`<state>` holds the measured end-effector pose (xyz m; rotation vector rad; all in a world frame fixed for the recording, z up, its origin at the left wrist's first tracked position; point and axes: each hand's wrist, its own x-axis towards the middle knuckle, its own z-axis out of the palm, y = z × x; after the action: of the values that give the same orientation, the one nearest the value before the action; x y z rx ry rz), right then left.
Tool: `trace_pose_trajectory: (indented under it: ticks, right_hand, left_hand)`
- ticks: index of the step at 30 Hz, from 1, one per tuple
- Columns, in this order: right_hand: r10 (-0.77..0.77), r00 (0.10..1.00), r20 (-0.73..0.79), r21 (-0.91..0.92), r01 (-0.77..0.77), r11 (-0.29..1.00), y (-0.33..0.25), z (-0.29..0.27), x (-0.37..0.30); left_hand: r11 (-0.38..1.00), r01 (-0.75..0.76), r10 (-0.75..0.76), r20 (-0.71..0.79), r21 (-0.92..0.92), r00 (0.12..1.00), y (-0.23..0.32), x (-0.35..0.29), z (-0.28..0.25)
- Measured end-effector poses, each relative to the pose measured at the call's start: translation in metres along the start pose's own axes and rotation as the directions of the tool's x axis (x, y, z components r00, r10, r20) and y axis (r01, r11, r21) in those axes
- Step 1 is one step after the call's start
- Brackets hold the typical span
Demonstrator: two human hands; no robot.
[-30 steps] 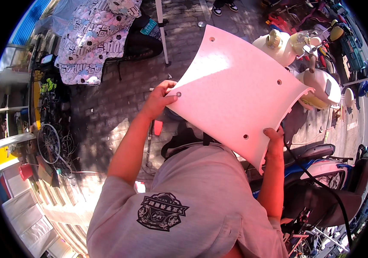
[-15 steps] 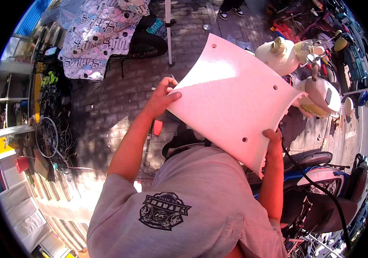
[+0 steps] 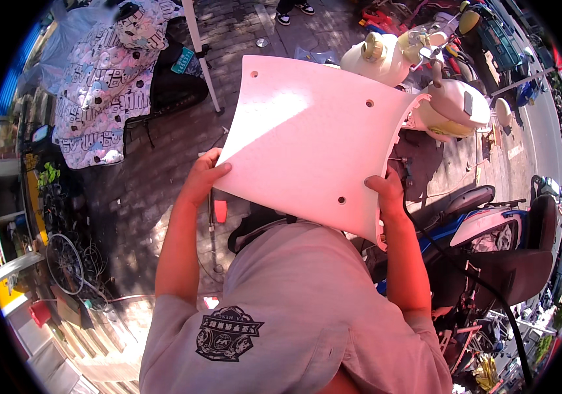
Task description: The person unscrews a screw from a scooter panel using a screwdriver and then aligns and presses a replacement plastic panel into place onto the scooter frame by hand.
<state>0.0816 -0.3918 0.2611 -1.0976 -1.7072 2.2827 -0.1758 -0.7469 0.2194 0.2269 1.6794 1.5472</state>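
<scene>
Paved yard (image 3: 163, 151): both hands grip white panel (image 3: 313, 138) edges.

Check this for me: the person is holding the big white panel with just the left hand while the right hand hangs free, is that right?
Not quite. In the head view both hands hold the white panel: the left hand grips its left edge and the right hand grips its lower right edge.
</scene>
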Motion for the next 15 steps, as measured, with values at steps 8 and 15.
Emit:
trace_pose_trajectory:
  ticks: [8,15]
  right_hand:
    - [0.021,0.970,0.243,0.160,-0.061,0.985,-0.029,0.003,0.009]
    - [0.140,0.864,0.483,-0.028,-0.144,0.989,0.001,-0.043,0.021]
  left_hand:
    - [0.988,-0.063,0.045,-0.129,-0.141,0.991,-0.003,-0.002,-0.001]
    - [0.953,-0.198,0.157,-0.184,-0.228,0.970,0.008,-0.001,0.013]
